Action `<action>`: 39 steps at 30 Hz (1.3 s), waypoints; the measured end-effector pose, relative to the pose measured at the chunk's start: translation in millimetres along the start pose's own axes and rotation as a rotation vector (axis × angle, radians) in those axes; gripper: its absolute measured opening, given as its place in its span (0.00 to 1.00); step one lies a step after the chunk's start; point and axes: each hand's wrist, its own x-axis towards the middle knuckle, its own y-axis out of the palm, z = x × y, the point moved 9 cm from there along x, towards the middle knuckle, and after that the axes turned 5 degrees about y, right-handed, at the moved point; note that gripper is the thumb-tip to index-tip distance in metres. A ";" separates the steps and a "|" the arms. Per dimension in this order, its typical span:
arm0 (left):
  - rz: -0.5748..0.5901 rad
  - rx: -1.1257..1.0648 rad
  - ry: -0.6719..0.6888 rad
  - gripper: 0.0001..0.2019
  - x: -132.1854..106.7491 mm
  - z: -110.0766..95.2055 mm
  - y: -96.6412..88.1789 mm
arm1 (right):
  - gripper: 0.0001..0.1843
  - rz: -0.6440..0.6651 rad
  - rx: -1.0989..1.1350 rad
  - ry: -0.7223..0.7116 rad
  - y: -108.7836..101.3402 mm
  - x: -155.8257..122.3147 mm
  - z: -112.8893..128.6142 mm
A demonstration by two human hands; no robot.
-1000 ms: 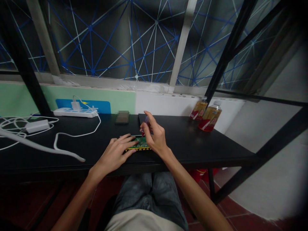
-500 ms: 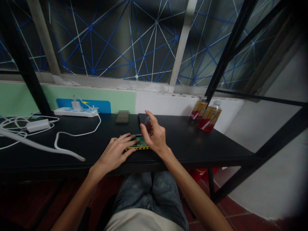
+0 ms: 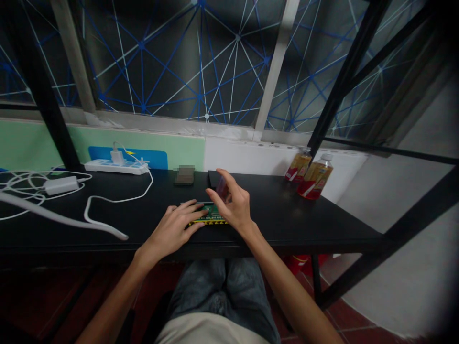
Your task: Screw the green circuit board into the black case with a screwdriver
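A small green circuit board (image 3: 211, 216) with a yellow edge strip lies near the front of the black desk (image 3: 287, 215). My left hand (image 3: 174, 228) rests flat on the desk, its fingers spread and pressing the board's left side. My right hand (image 3: 233, 204) hovers over the board's right end, fingers pinched round a thin purple-handled tool (image 3: 221, 186) that stands nearly upright. The tool's tip is hidden behind my fingers.
Behind the board lie a small dark object (image 3: 184, 175) and a flat black pad (image 3: 214, 177). A white power strip (image 3: 116, 166), an adapter (image 3: 60, 185) and white cables (image 3: 103, 229) fill the left. Two tea bottles (image 3: 311, 173) stand at the back right.
My right hand has lifted the tool slightly off the board and turned it; its red tip no longer shows. The left hand stays in place.
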 end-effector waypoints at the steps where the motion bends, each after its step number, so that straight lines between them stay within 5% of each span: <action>1: 0.000 -0.001 -0.001 0.18 0.4 0.1 0.0 | 0.25 0.025 0.016 0.004 1.7 0.1 0.0; 39: 0.006 0.030 0.000 0.17 0.8 -2.3 -2.3 | 0.27 0.077 0.059 0.045 3.5 2.6 -1.8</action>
